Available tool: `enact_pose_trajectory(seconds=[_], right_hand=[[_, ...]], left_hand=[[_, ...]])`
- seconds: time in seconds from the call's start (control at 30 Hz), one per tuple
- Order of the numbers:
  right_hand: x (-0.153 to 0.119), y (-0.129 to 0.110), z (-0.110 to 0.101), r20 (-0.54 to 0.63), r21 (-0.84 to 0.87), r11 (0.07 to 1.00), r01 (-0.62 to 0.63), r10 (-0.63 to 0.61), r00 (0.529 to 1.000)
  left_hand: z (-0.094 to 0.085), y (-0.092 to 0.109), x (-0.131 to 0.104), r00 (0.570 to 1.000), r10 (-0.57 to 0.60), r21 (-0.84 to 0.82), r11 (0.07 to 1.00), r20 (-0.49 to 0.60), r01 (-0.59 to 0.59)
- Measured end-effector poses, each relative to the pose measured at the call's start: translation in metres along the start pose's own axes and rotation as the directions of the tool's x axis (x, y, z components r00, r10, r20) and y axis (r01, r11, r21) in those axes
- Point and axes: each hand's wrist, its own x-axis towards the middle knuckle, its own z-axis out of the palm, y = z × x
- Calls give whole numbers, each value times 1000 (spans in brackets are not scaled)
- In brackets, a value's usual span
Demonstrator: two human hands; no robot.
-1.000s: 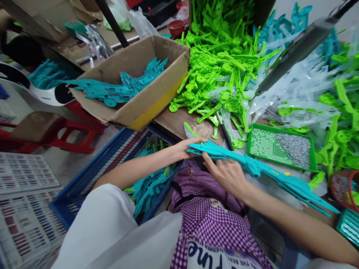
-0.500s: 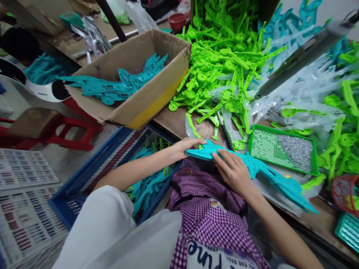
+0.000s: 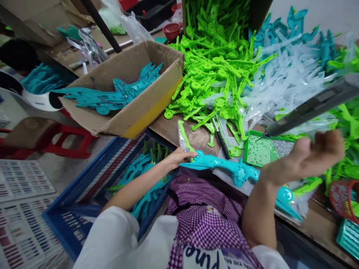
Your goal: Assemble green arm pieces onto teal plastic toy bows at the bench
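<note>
My left hand (image 3: 179, 157) grips the left end of a long teal plastic part (image 3: 218, 162), thumb on top. The part lies across the table edge in front of my apron, its far end partly hidden behind my right forearm. My right hand (image 3: 305, 157) is raised off the part, palm upward, with fingers half curled and somewhat blurred; nothing shows in it. Just above it hangs a grey electric screwdriver (image 3: 311, 104), its thin bit pointing down-left over a green tray (image 3: 246, 151). Small silver screws (image 3: 282, 146) lie in that tray, partly covered by my hand.
Lime-green plastic pieces (image 3: 218, 74) and clear bags (image 3: 288, 71) are heaped behind. A cardboard box (image 3: 151, 112) with teal parts stands left. Below it, a blue crate (image 3: 75, 209) holds more parts. A black-handled tool (image 3: 222, 140) lies near the tray; a red basket (image 3: 340, 198) stands right.
My right hand has let go of the teal part and moved up and right toward the screwdriver. My left hand still holds the part, which has turned to show a different side.
</note>
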Motion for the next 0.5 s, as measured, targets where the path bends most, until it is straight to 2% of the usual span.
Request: enact_pose_trajectory(seconds=[0.03, 0.07, 0.1, 0.13, 0.17, 0.2, 0.23, 0.27, 0.37, 0.5], right_hand=[[-15, -3, -5, 73, 16, 999, 29, -30, 997], [-33, -6, -11, 273, 83, 991, 106, -125, 954], [-53, -9, -16, 573, 165, 976, 145, -215, 791], [-73, -10, -20, 731, 235, 952, 194, -305, 610], [-91, -10, -22, 805, 284, 930, 232, -363, 470], [-106, -9, -23, 843, 306, 919, 250, -383, 377], [-118, -7, -22, 854, 317, 908, 272, -398, 334], [-125, -3, -20, 856, 319, 903, 288, -405, 321], [-132, 8, -15, 842, 325, 892, 314, -424, 335], [-131, 14, -10, 832, 323, 892, 315, -426, 355]], left_hand=[[-1, -3, -2, 1000, -10, -11, 1000, -15, 10], [-2, -5, -3, 1000, -16, -17, 1000, -25, 16], [-3, -6, -3, 999, -17, -15, 1000, -28, 17], [-3, -5, -3, 1000, -12, -4, 1000, -25, 12], [-4, -2, -2, 1000, -7, 18, 1000, -13, 8], [-4, 1, 1, 1000, -8, 47, 999, 4, 7], [-4, 6, 3, 1000, -19, 80, 997, 24, 17], [-4, 10, 6, 998, -37, 113, 993, 42, 32], [-4, 19, 15, 995, -71, 186, 981, 63, 58], [-4, 18, 21, 997, -56, 208, 977, 59, 43]])
